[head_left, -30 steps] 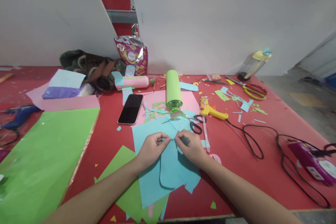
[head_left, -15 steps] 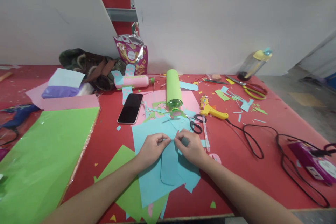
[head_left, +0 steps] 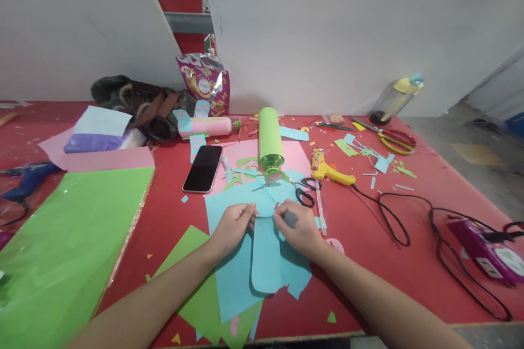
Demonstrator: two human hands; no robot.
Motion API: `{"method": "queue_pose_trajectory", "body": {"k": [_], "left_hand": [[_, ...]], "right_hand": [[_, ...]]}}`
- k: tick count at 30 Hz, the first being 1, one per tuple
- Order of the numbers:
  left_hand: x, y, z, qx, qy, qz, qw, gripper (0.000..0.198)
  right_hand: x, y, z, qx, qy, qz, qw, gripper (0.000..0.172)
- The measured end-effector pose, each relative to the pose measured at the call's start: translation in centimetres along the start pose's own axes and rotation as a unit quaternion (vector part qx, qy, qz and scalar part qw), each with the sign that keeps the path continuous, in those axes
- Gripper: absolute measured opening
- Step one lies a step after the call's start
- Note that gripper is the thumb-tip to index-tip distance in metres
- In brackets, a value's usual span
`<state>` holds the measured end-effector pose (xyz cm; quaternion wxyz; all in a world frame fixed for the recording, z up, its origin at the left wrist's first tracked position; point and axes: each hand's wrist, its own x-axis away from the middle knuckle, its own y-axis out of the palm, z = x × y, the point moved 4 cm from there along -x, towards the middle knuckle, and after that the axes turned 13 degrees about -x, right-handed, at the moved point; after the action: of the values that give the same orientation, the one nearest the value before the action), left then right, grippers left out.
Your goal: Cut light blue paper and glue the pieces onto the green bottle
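Between my hands is a blue paper strip (head_left: 266, 256) with rounded corners, its far end folded over at a crease. My left hand (head_left: 234, 229) pinches the strip's upper left edge between thumb and fingers. At the upper right edge, my right hand (head_left: 298, 229) has thumb and forefinger closed on the paper. Under the strip lies a larger blue paper sheet (head_left: 227, 294), over a green sheet (head_left: 196, 305). Just beyond my hands rests a bottle wrapped in green paper (head_left: 270, 133), lying with its neck toward me. Black-handled scissors (head_left: 305, 197) lie beside my right hand.
A yellow glue gun (head_left: 333, 174) with a black cord lies at right, near a purple power strip (head_left: 487, 253). A phone (head_left: 203, 169), a pink-wrapped bottle (head_left: 210, 126) and a snack bag (head_left: 207, 84) are at left. Red-and-yellow-handled scissors (head_left: 397, 142) and paper scraps lie at far right.
My hands have moved slightly apart along the crease. The blue strip now shows a sharper fold, with a rounded flap at its far end.
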<state>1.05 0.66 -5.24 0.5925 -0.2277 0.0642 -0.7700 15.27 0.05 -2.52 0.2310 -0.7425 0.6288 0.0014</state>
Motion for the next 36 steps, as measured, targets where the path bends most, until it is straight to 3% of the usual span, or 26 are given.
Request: {"method": "queue_pose_trajectory", "body": {"k": [4,10,22,36], "left_hand": [[0.1,-0.2,0.2,0.013,-0.004,0.003,1.0,0.04],[0.9,0.1,1.2,-0.096,0.1,-0.022,0.99,0.024],[1.5,0.3,1.5,-0.225,0.198,0.028,0.954,0.026],[1.7,-0.1,2.0,-0.267,0.212,0.067,0.938,0.026]], "right_hand": [[0.0,-0.2,0.2,0.004,-0.001,0.005,1.0,0.015],[0.1,0.2,0.1,0.013,-0.018,-0.002,1.0,0.017],[0.3,0.8,0.2,0.033,-0.064,-0.046,0.996,0.016],[0.1,0.0,0.3,0.066,-0.035,0.007,0.997,0.014]]}}
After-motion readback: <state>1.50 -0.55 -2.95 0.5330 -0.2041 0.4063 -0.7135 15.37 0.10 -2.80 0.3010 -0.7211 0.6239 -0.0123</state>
